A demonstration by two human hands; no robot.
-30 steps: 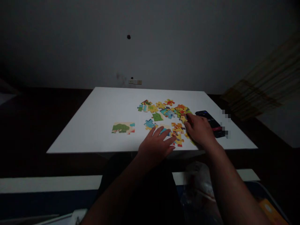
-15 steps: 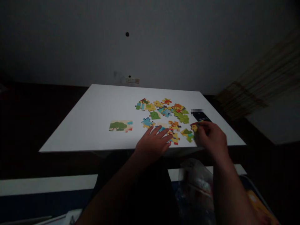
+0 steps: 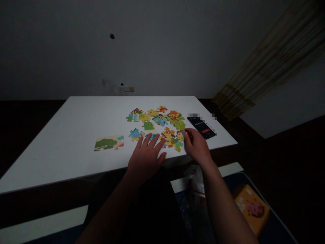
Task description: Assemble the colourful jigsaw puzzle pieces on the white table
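My left hand point(image 3: 146, 156) lies palm down at the table's near edge, fingers spread over a light blue puzzle piece point(image 3: 151, 136) that they partly cover. Between the thumb and fingers of my right hand point(image 3: 198, 146) is a puzzle piece point(image 3: 180, 135) with yellow and red on it, close to the tabletop. Just left of it are an orange and yellow piece point(image 3: 168, 133) and a green and yellow piece point(image 3: 177, 144). A blue piece point(image 3: 135, 133) sits beyond my left fingertips. Off to the left, a joined strip of puzzle point(image 3: 108, 143) shows a green shape.
Several more loose pieces, among them a green one point(image 3: 149, 126), are scattered over the white table point(image 3: 63, 135). A phone point(image 3: 203, 128) with a lit screen lies on the right. Below the table are a clear plastic bag point(image 3: 194, 200) and an orange box point(image 3: 251, 208).
The view has swung right, so the table appears farther left. My right hand has brought its piece slightly left, nearer the other pieces, uncovering the phone. My left hand stays spread.
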